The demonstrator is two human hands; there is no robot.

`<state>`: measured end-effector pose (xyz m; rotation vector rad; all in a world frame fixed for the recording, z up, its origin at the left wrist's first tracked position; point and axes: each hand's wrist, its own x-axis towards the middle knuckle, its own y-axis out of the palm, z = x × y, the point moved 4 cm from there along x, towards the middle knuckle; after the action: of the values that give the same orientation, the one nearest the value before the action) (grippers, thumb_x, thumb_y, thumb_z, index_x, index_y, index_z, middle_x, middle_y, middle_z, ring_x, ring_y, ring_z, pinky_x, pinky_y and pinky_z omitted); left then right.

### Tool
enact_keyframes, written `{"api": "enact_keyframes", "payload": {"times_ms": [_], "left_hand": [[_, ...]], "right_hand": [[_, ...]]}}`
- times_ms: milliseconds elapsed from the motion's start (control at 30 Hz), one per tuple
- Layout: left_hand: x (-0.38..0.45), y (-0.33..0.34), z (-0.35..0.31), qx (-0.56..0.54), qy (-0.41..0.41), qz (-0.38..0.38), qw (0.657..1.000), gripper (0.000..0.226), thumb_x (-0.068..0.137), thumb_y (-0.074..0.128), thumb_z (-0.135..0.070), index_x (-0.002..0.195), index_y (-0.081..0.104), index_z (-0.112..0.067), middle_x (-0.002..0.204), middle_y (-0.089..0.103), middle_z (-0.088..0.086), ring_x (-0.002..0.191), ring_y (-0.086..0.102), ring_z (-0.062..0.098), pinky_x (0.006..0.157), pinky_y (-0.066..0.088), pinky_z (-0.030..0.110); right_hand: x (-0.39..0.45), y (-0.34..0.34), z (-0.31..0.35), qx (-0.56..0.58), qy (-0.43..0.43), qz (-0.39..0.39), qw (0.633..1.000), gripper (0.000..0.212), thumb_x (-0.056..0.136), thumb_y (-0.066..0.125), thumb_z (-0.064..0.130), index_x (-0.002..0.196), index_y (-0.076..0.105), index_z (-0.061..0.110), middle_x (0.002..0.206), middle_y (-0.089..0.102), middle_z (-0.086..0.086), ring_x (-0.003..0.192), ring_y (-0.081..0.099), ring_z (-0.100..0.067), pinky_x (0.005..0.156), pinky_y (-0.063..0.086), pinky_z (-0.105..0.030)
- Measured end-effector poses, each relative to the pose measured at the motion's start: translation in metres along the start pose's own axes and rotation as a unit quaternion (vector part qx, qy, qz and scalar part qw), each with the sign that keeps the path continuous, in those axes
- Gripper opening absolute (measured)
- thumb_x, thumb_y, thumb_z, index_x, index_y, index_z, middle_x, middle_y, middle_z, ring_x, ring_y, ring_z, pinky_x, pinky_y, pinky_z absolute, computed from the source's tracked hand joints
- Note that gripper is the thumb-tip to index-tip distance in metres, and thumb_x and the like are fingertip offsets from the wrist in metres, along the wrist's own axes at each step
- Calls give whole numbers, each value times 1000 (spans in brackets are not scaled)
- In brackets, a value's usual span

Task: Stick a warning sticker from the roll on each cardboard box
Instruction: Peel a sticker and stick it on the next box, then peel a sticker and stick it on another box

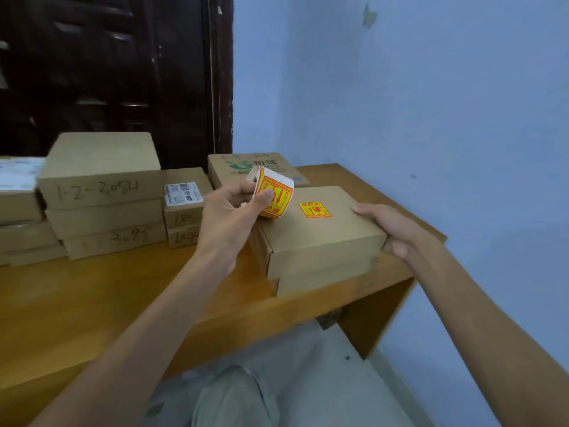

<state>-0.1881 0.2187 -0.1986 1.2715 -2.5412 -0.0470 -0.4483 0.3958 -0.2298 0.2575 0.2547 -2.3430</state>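
The left hand (229, 208) grips the sticker roll (272, 192) between thumb and fingers, holding it in the air just above the far left corner of the top cardboard box (320, 232). This box lies on another box (323, 280) at the right end of the wooden table (123, 291), and it carries one yellow and red warning sticker (314, 209) on its lid (near the middle). The right hand (391, 231) holds the box's near right corner, fingers curled around the edge. More box stacks (101, 195) stand at the far left.

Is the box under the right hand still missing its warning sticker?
No, the cardboard box gripped by the right hand already carries a red and yellow warning sticker on its top.
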Motion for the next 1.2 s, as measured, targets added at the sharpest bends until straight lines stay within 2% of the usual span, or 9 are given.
{"api": "enact_keyframes", "payload": {"times_ms": [100, 200, 300, 400, 533, 667, 800, 1033, 1200], "left_hand": [[19, 17, 9, 41, -2, 14, 999, 8, 93, 78, -20, 100, 79, -16, 97, 81, 5, 94, 78, 20, 82, 62, 30], [25, 26, 23, 62, -21, 11, 998, 1, 93, 79, -22, 93, 78, -23, 96, 81, 5, 98, 77, 26, 90, 61, 44], [28, 26, 31, 49, -27, -6, 998, 2, 93, 78, -24, 95, 77, -23, 93, 82, -1, 86, 77, 9, 75, 58, 21], [31, 24, 36, 55, -32, -11, 998, 12, 93, 77, -27, 104, 77, -22, 93, 82, -6, 83, 75, 0, 66, 52, 9], [33, 23, 37, 72, -38, -7, 997, 21, 93, 76, -31, 111, 77, -20, 99, 81, -8, 89, 75, -1, 70, 52, 10], [31, 17, 32, 71, -29, -16, 997, 17, 93, 77, -29, 108, 78, -21, 94, 81, -10, 84, 73, -6, 64, 51, 6], [32, -16, 16, 110, -2, -32, 993, 18, 92, 77, -35, 105, 79, -23, 96, 81, -12, 91, 73, -4, 77, 52, 16], [15, -95, -9, 131, 24, -68, 989, 14, 93, 77, -35, 102, 79, -24, 95, 81, -6, 94, 77, 9, 90, 60, 33], [-10, -158, -30, 169, 42, -91, 980, 12, 93, 77, -34, 100, 79, -24, 94, 81, -8, 90, 76, 5, 75, 57, 20]], "right_hand": [[19, -9, -6, -3, -5, 4, 1000, 32, 103, 61, 30, 128, 71, 12, 113, 74, -10, 94, 70, -23, 74, 55, -35], [33, -12, -9, -19, -18, 11, 1000, 27, 104, 60, 30, 123, 72, 15, 113, 71, -11, 95, 66, -23, 71, 51, -34], [41, -14, -9, -40, -38, 5, 998, 33, 104, 61, 29, 127, 72, 8, 111, 74, -10, 97, 67, -24, 71, 50, -34], [41, -12, -7, -69, -53, -3, 996, 25, 105, 61, 26, 125, 75, 20, 114, 80, -4, 95, 72, -18, 70, 53, -31], [41, -12, 0, -117, -73, -13, 990, 23, 105, 62, 25, 126, 73, 26, 115, 79, 4, 100, 72, -11, 79, 54, -22], [40, -14, 5, -188, -92, -43, 977, 50, 100, 69, 38, 147, 62, 23, 137, 67, 9, 120, 63, -9, 101, 46, -27], [32, -8, 28, -268, -133, -115, 947, 69, 96, 72, 51, 152, 56, 14, 151, 59, -2, 137, 55, -19, 108, 40, -31], [14, 88, 70, -376, -219, -89, 896, 66, 97, 72, 45, 152, 56, 12, 155, 57, -2, 143, 53, -19, 116, 40, -34], [0, 196, 84, -473, -278, -64, 833, 70, 96, 68, 54, 154, 53, 18, 159, 52, -2, 147, 46, -24, 116, 39, -40]]}}
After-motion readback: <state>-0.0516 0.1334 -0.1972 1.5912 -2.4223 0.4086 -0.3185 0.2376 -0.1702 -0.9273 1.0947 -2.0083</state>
